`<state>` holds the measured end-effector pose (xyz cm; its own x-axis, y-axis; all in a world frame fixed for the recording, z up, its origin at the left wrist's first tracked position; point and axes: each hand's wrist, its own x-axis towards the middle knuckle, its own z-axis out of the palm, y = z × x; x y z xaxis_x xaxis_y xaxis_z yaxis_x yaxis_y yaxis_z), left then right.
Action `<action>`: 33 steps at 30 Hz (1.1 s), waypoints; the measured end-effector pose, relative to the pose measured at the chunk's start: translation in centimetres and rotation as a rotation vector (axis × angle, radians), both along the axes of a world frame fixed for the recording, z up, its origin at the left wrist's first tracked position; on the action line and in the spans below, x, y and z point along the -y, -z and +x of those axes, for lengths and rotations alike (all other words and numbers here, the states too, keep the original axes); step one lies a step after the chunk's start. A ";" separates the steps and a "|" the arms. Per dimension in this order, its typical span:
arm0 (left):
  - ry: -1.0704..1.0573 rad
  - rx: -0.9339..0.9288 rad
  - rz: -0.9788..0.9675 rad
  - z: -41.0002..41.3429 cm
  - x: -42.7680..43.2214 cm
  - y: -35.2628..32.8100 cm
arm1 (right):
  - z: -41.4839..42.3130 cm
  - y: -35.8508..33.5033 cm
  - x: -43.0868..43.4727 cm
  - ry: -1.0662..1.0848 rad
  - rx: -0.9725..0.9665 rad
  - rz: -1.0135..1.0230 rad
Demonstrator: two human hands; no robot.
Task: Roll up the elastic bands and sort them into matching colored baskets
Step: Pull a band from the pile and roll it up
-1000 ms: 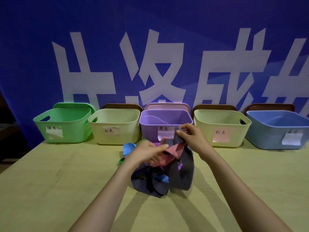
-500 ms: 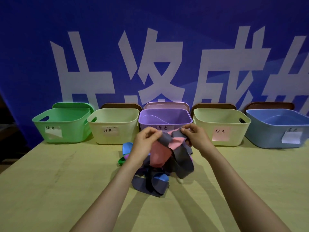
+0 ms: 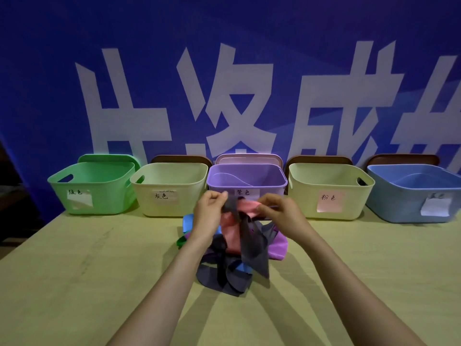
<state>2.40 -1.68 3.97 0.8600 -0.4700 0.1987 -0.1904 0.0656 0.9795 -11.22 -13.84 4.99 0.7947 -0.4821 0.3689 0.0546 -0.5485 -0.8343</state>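
Left hand (image 3: pixel 209 211): raised over the heap, thumb and forefinger clenched on the top end of a dark grey flat elastic band (image 3: pixel 252 245).
Right hand (image 3: pixel 282 211): at 3 o'clock of the left one and close to it, fingers (image 3: pixel 264 204) curled and grasping the upper edge of a pink elastic band (image 3: pixel 247 208).
Grey band, axis: it hangs limp, with its long axis running from 11 o'clock at the pinch down to 5 o'clock, where its lower end reaches the heap.
Pink band: bunched between the two hands and draped downward behind the grey one.
Heap: a tangled pile of loose bands (image 3: pixel 224 278) on the pale wooden bench (image 3: pixel 74 270), with a purple band (image 3: pixel 278 245) at its 2 o'clock and a light-blue band (image 3: pixel 188 221) at 10 o'clock.
Baskets: a row along the far edge, from 10 to 2 o'clock of the heap, made up of a green plastic basket (image 3: pixel 92 188), a cream basket (image 3: pixel 169 191), a purple basket (image 3: pixel 247 178), a cream basket with a pink label (image 3: pixel 329 191) and a blue basket (image 3: pixel 411 193).
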 end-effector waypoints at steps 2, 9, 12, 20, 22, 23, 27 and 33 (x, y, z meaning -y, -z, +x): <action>-0.110 -0.049 -0.069 1.4 -0.5 -0.3 | -0.6 -0.6 0.5 0.007 0.116 0.127; -0.125 -0.061 0.060 4.2 -1.5 0.6 | -1.3 -0.9 1.7 -0.109 0.443 0.994; -0.142 -0.126 0.090 4.6 -1.4 1.4 | -0.5 -0.6 1.7 -0.088 0.373 1.055; -0.050 -0.262 0.008 4.1 -0.8 2.2 | -0.6 -0.4 1.4 -0.158 -0.246 -0.027; -0.068 -0.199 0.045 4.5 -1.2 2.6 | -0.5 -0.6 0.9 -0.193 -0.191 -0.058; -0.075 -0.149 0.081 4.6 -1.3 2.8 | -0.3 -0.8 0.8 -0.177 -0.066 0.072; -0.086 -0.065 0.172 4.8 -1.7 4.0 | 0.1 -2.3 2.8 -0.175 0.491 1.036; -0.102 -0.211 0.081 4.9 -1.3 4.5 | 1.9 -0.8 1.9 0.216 0.054 0.595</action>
